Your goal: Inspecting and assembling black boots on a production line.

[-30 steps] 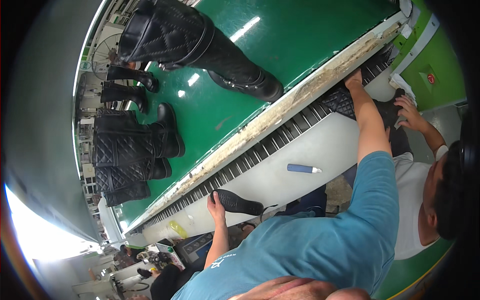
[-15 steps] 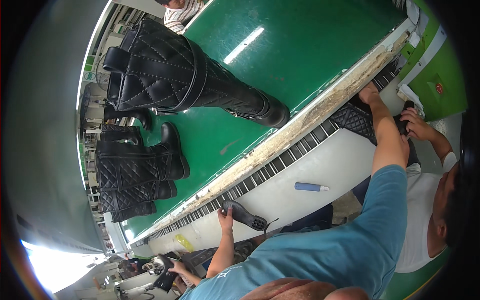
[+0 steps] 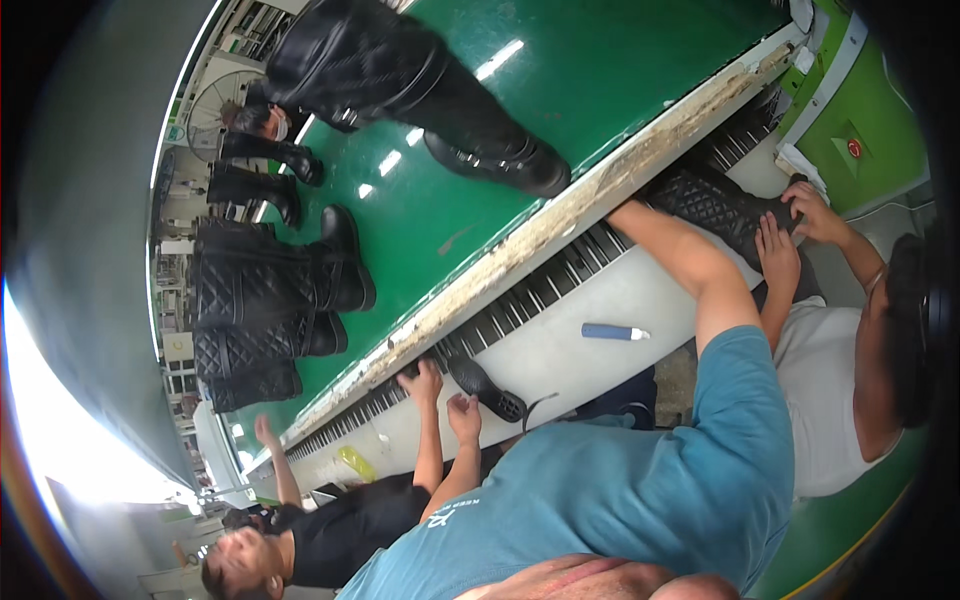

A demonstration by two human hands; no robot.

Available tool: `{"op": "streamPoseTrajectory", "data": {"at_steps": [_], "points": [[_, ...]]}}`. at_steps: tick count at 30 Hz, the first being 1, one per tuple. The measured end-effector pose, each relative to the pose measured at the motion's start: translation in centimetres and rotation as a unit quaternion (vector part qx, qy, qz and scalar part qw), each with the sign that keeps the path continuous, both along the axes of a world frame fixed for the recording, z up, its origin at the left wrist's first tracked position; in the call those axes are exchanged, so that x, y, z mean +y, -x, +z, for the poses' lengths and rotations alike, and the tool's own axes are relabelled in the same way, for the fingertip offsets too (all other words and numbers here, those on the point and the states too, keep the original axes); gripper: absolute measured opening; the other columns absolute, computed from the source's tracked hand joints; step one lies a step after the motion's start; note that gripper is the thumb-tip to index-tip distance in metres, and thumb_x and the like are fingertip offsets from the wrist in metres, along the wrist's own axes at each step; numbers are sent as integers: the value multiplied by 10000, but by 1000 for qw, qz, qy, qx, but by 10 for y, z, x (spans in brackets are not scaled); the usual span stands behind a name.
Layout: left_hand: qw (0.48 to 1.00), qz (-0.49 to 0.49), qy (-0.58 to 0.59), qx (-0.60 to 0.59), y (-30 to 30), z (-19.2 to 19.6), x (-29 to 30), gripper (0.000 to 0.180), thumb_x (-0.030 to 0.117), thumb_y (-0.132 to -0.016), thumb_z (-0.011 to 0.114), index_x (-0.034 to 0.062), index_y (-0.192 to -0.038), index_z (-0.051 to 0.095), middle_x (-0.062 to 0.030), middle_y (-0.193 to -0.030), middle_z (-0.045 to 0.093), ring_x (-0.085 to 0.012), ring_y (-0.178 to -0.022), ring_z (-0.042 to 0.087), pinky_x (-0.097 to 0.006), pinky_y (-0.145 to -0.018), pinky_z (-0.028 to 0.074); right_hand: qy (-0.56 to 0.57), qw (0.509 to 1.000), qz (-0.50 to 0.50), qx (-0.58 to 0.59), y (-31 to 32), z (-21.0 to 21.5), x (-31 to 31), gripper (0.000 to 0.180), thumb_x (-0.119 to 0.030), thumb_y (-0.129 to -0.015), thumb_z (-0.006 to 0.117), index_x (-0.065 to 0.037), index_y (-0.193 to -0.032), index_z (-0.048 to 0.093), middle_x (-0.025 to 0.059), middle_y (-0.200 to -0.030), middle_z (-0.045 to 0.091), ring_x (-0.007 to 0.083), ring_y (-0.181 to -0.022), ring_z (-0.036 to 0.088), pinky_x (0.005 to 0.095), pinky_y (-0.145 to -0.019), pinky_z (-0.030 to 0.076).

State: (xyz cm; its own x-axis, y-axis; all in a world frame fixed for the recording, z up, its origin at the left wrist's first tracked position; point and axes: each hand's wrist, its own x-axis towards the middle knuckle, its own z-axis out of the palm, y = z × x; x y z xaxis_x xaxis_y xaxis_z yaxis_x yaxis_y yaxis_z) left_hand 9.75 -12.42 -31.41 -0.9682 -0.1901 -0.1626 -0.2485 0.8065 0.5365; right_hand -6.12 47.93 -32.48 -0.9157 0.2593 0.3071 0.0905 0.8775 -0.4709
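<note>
My left hand point(image 3: 463, 418) hovers over the white work surface with loosely bent fingers and nothing seen in them. Close beside it lies a black shoe sole point(image 3: 487, 390), its treaded heel toward me. My right arm stretches far forward, and my right hand point(image 3: 622, 213) reaches under the worn ledge point(image 3: 500, 265) by the roller track point(image 3: 540, 300); its fingers are hidden there. Just right of that hand, a black quilted boot point(image 3: 715, 208) lies across the rollers, held by a co-worker in white.
A blue tube-like bottle point(image 3: 612, 331) and a yellow item point(image 3: 355, 463) lie on the white surface. A co-worker's hand point(image 3: 425, 380) works at the rollers left of mine. Tall black boots point(image 3: 400, 75) stand on the green belt point(image 3: 620, 70). A green machine point(image 3: 850, 130) stands right.
My left hand has let go of the sole. My right hand has moved left from the quilted boot to the ledge. A co-worker in black has leaned in at left; the boots appear shifted.
</note>
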Motion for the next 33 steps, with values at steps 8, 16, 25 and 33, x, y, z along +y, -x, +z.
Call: {"op": "streamPoseTrajectory", "data": {"at_steps": [8, 16, 25, 33], "points": [[975, -199, 80, 63, -45, 3, 37, 779, 516, -840, 901, 186, -1494, 637, -374, -1600, 398, -542, -1451, 460, -564, -1194, 428, 53, 990, 114, 65, -101, 83, -196, 282, -209, -842, 765, -34, -1061, 731, 166, -926, 764, 358, -932, 745, 476, -852, 582], [975, -207, 86, -7, -48, -3, 21, 884, 694, -858, 796, 245, -1580, 558, -296, -1758, 250, -551, -1618, 212, -745, -1262, 195, 55, 976, 123, 173, -169, 135, -259, 148, -101, -832, 750, -65, -813, 608, 122, -761, 661, 342, -750, 677, 471, -690, 532], [981, -185, -40, 31, -49, 29, 26, 845, 569, -967, 768, 70, -1596, 507, -307, -1744, 283, -532, -1602, 279, -653, -1282, 271, 104, 974, 136, 149, -182, 224, -316, 108, -108, -877, 751, -32, -901, 679, 149, -707, 623, 355, -656, 646, 455, -598, 502], [812, -253, -512, 121, -44, 178, 54, 805, 249, -1073, 632, -39, -1706, 226, -237, -1609, 477, -321, -1492, 483, -442, -1258, 364, 222, 967, 114, 57, -222, 236, -369, 162, -168, -909, 722, -30, -855, 657, 166, -696, 641, 389, -643, 659, 486, -584, 497]]}}
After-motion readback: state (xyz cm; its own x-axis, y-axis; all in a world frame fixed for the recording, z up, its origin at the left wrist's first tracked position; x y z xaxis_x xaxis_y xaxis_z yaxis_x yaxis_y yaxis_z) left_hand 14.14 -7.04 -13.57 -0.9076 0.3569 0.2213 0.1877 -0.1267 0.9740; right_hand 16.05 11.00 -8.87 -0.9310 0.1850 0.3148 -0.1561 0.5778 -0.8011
